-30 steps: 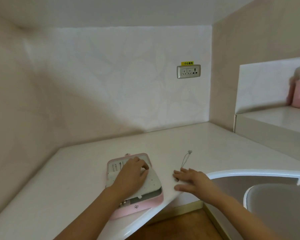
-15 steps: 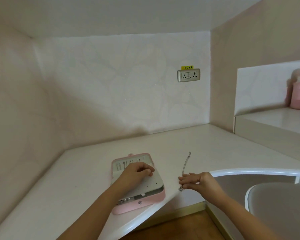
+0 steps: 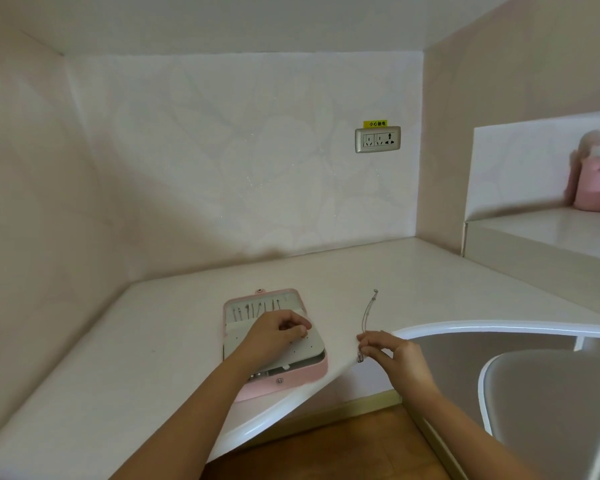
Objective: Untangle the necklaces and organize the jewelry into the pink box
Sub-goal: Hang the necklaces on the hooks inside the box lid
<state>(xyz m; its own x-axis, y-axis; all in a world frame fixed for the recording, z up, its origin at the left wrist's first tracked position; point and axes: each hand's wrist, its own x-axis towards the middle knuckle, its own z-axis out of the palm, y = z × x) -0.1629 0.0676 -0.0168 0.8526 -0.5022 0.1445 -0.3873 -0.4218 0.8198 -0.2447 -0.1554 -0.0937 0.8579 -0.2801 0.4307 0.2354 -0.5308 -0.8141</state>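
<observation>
The pink box (image 3: 291,379) lies open on the white desk (image 3: 136,358), with a white perforated panel inside and several earrings hung in a row at its far end. My left hand (image 3: 278,336) rests curled on that white panel, fingertips pressed near its right side. A thin silver necklace (image 3: 368,311) stretches across the desk to the right of the box. My right hand (image 3: 392,348) pinches the near end of the necklace at the desk's front edge, and a small clasp hangs just below the fingers.
A wall socket (image 3: 377,139) with a yellow label sits on the back wall. A raised shelf (image 3: 541,233) at the right holds a pink plush item (image 3: 598,181). A grey chair with a white rim (image 3: 534,382) stands at the lower right, over wooden floor (image 3: 326,452).
My right hand went from lying flat on the desk to pinching the necklace's near end at the desk edge, and the chain has straightened. My left hand stays on the box panel.
</observation>
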